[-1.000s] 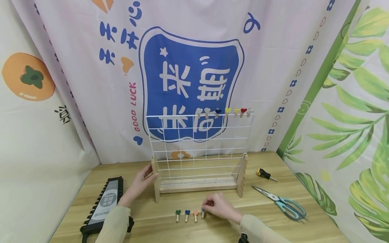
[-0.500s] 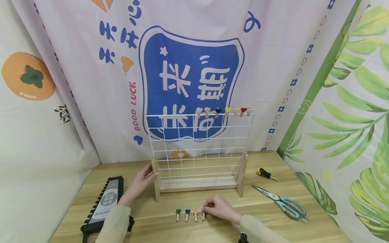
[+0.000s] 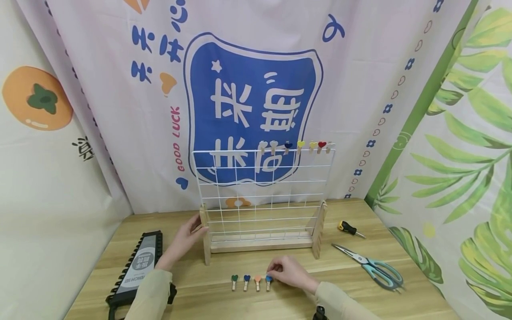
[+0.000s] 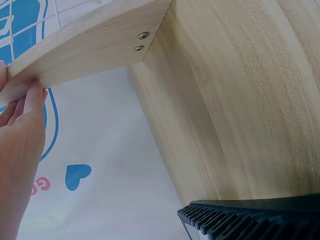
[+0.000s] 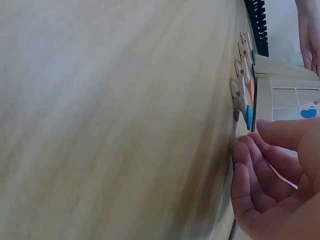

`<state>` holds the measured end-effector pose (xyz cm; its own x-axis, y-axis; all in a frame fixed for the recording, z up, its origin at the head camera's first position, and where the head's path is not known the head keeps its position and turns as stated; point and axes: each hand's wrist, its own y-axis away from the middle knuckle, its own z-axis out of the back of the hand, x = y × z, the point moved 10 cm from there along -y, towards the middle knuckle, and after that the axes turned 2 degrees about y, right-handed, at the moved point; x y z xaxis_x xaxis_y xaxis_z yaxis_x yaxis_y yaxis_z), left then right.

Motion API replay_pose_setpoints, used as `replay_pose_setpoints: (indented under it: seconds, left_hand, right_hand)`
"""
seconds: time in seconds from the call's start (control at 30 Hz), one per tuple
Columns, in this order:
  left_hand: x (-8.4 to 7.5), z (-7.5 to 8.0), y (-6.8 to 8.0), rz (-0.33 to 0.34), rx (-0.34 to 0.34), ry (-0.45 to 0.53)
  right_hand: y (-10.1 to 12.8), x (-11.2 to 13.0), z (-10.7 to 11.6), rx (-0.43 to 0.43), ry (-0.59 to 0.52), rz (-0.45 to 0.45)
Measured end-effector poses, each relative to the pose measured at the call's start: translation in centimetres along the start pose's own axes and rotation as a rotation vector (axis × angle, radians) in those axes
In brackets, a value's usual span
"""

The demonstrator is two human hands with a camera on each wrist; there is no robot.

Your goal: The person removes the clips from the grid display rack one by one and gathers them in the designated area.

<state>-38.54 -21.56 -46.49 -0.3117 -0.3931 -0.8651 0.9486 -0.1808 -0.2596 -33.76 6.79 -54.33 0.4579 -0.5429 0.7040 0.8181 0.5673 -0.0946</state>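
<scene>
While the left hand (image 3: 186,240) grips the near-left wooden upright (image 3: 206,243) of a stand, thumb on one side and fingers wrapped behind, the right hand (image 3: 291,272) hovers low over the bench (image 3: 224,306) at the end of a short row of clips. Its fingers are curled, thumb tip close to the forefinger, right by the bright blue clip (image 3: 268,282); from where I stand I can't tell whether they pinch its edge or sit just beside it.

That clip lies flat with its heart toward the stand, and to its left lie a peach clip (image 3: 258,283), a dark blue clip (image 3: 246,282) and a green clip (image 3: 234,282), evenly spaced and apart from one another. Behind them the stand carries a white wire grid (image 3: 228,152), upright, with seven clips (image 3: 300,145) along the right part of its top bar: pale ones at both ends, navy, yellow and red between.

Off to the right, a screwdriver (image 3: 349,228) lies behind teal-handled scissors (image 3: 376,269), blades slightly parted. Beside the left forearm rests a ridged black case (image 3: 140,262) with a grey label.
</scene>
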Motion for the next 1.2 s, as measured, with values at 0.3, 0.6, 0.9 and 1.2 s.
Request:
replay_pose_setpoints:
  seconds: [0.3, 0.6, 0.9, 1.2]
  left_hand:
    - [-0.4, 0.0, 0.2, -0.01, -0.004, -0.014]
    - [-0.3, 0.1, 0.2, -0.012, -0.01, -0.004]
    - [-0.1, 0.0, 0.1, -0.015, 0.0, 0.004]
    - [-0.2, 0.0, 0.1, -0.007, 0.002, 0.006]
  right_hand:
    - [-0.5, 1.5, 3.6, -0.15, 0.047, 0.075]
    - [-0.8, 7.6, 11.1, -0.36, 0.115, 0.163]
    - [-0.8, 15.0, 17.9, -0.543, 0.189, 0.4]
    - [-1.0, 21.4, 23.9, -0.659, 0.224, 0.548]
